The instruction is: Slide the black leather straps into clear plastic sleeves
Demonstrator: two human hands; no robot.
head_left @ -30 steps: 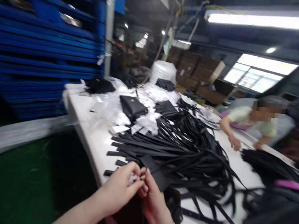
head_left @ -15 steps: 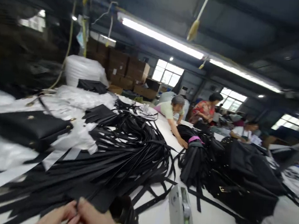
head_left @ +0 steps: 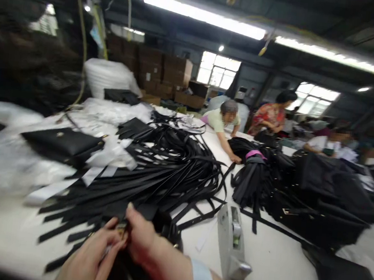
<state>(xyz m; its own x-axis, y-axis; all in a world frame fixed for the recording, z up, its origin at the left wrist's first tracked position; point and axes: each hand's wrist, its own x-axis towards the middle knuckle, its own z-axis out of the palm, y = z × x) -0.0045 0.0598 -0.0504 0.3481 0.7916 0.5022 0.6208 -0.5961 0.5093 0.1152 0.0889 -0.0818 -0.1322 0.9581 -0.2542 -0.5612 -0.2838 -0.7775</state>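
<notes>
My left hand (head_left: 95, 253) is closed, thumb and fingers pinched at a small gold-coloured fitting on a black bag (head_left: 167, 229). Against it, my right hand (head_left: 141, 235) is also closed on the bag, its thumb pointing up by the same fitting. The fingers hide most of the fitting, and the lower part of the bag is lost in shadow. Just beyond my hands lies a big heap of flat black straps (head_left: 170, 174), ends fanned toward me. To the right of my right forearm stands a grey tape dispenser (head_left: 231, 240).
Black bags (head_left: 320, 203) are piled at the right, beside a bundle of straps tied with a pink band (head_left: 255, 155). Another black bag (head_left: 63, 142) lies on clear plastic wrapping (head_left: 13, 170) at the left. Across the table a co-worker (head_left: 224, 119) leans in, reaching toward the straps.
My view has tilted down and turned a little left. My hands have come up further into view, still together, and the gold fitting between them now shows.
</notes>
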